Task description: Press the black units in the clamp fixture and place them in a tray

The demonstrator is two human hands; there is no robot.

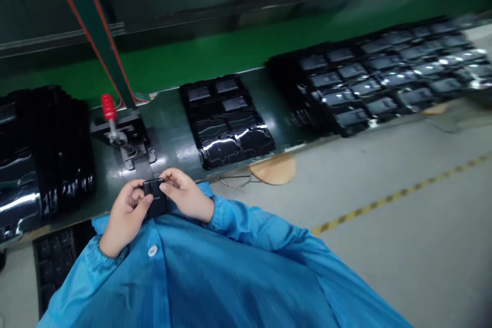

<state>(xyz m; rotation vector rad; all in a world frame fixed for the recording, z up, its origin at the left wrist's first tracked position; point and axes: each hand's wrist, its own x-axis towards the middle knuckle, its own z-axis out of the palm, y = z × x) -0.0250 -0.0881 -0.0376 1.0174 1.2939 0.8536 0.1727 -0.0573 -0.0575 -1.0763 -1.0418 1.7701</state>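
Between my two hands, close to my chest, is a small flat black rectangular case (157, 206) with faint pale lettering. My left hand (126, 212) pinches its left side, thumb on the face. At the upper right corner, my right hand (184, 192) grips it with thumb and fingers. Just beyond stands a toggle clamp (126, 146) with a red handle, mounted on the green bench (169, 123). To its right lies a black moulded tray (226, 123) with several pockets, some of them holding flat dark pieces.
Stacked black trays (65, 148) fill the bench's left end, and more filled trays (376, 77) stretch along the right. A green post (96, 31) with red edges rises behind the clamp. Below the bench edge are a round wooden stool (274, 169) and another black tray (56, 261).
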